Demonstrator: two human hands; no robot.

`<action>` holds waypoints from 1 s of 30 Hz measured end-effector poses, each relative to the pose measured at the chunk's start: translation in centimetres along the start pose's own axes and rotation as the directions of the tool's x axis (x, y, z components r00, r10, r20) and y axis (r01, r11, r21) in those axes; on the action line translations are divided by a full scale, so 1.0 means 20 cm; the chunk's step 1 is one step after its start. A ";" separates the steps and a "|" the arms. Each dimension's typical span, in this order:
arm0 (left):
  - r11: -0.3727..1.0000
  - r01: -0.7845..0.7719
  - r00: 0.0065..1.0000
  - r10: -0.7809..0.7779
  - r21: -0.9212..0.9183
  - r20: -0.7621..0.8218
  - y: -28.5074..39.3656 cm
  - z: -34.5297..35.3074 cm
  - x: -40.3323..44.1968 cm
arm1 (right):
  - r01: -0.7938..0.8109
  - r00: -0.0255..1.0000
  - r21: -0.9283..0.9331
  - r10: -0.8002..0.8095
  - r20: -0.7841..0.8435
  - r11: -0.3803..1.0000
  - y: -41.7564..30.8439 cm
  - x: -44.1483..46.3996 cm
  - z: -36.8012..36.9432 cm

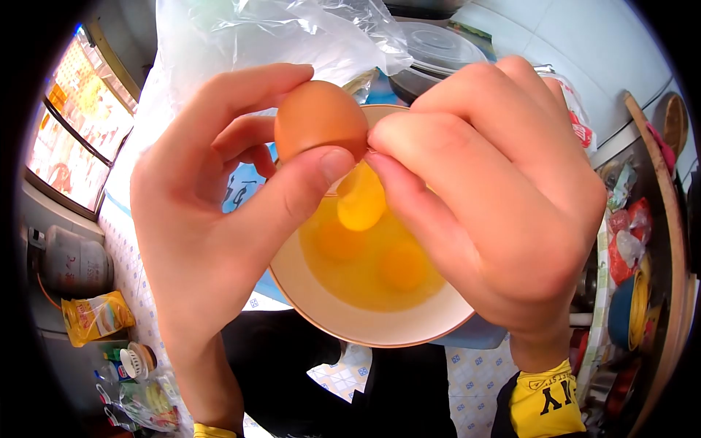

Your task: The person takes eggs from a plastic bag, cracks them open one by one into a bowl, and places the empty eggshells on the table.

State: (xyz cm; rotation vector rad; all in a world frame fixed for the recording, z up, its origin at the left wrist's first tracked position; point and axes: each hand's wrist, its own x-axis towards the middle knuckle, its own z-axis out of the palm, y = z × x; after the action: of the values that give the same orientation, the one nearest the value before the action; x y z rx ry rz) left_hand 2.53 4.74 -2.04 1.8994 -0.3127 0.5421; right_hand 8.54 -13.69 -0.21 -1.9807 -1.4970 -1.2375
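A cracked brown egg point(320, 118) is between my hands, above a white bowl point(350, 325) with a brown rim. My left hand point(212, 182) is closed round the egg, thumb along its lower edge and fingers over its top and far side. The fingers of my right hand point(489, 182) are curled, with thumb and forefinger pinched at the shell's broken edge. From the opening hangs a yolk point(362, 201) with clear egg white. Raw egg point(358, 281) lies in the bowl, with at least two whole yolks showing. Part of the bowl is hidden behind my hands.
Behind the bowl lies a clear plastic bag point(263, 36), beside a round container with a clear lid point(442, 47). A grey gas cylinder point(73, 260) and a yellow packet point(97, 318) stand low at the left. Shelving with red packets point(631, 241) runs along the right.
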 end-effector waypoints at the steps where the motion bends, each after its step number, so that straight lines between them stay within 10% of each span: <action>1: 1.000 -0.012 1.000 0.012 0.009 -0.011 0.00 0.00 0.00 | 0.007 1.000 -0.004 -0.007 0.006 1.000 0.01 0.00 0.00; 8: 0.988 -0.032 0.998 0.024 -0.153 -0.057 0.06 0.08 -0.02 | -0.082 0.996 0.037 0.081 0.035 0.996 0.01 -0.04 0.00; 20: 0.979 -0.163 0.975 0.179 0.127 -0.128 -0.03 0.00 -0.01 | -0.440 0.897 0.217 0.441 0.047 0.872 -0.01 -0.13 -0.06; 24: 0.920 -0.222 0.952 0.276 0.321 -0.133 -0.05 -0.04 -0.02 | -0.480 0.812 0.538 0.583 -0.027 0.693 -0.01 -0.19 -0.07; 30: 0.916 -0.274 0.944 0.315 0.294 -0.103 -0.05 -0.01 0.00 | -0.697 0.692 0.383 0.708 0.138 0.607 0.02 -0.21 -0.20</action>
State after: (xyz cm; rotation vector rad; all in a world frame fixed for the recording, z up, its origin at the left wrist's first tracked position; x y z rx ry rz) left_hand 2.91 5.34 -2.73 2.0782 -0.4498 0.9692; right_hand 6.93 -19.14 -1.41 -1.9277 -0.7023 -0.5368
